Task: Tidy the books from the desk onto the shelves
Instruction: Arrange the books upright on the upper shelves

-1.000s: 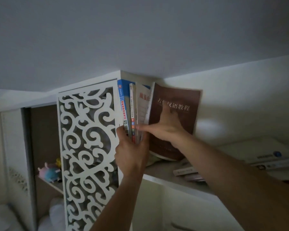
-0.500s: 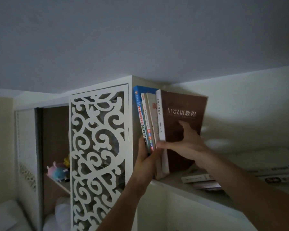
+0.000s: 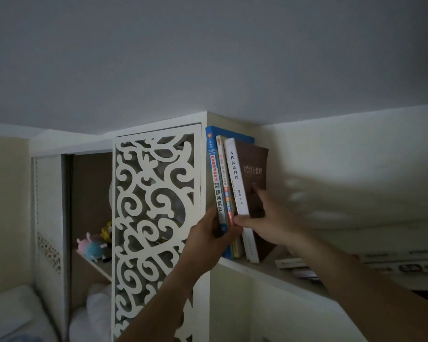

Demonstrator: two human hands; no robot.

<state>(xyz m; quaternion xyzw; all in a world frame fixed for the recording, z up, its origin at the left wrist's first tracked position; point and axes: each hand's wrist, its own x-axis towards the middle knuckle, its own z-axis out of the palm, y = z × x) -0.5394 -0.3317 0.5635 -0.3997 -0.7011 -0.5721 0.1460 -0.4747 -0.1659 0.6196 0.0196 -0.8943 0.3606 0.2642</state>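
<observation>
Landmark = shelf (image 3: pixel 269 272). Far L of shelf, inside open cabinet: plush toys (image 3: pixel 92 245). Just L of shelf: fretwork panel (image 3: pixel 156 218). L hand (image 3: pixel 208 239) at shelf's L end, thumb and fingers curled round lower spine of blue book (image 3: pixel 214 178), gripping it. Blue book, thin book (image 3: pixel 224 183), brown book (image 3: pixel 251 183) stand upright on shelf, touching, slight lean. R hand (image 3: pixel 269 223) grips brown book, thumb on white spine, fingers on cover. R end of shelf: flat papers (image 3: pixel 400 255).

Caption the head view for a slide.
Both hands, left and right, steady the brown book upright beside the blue book on the shelf.
</observation>
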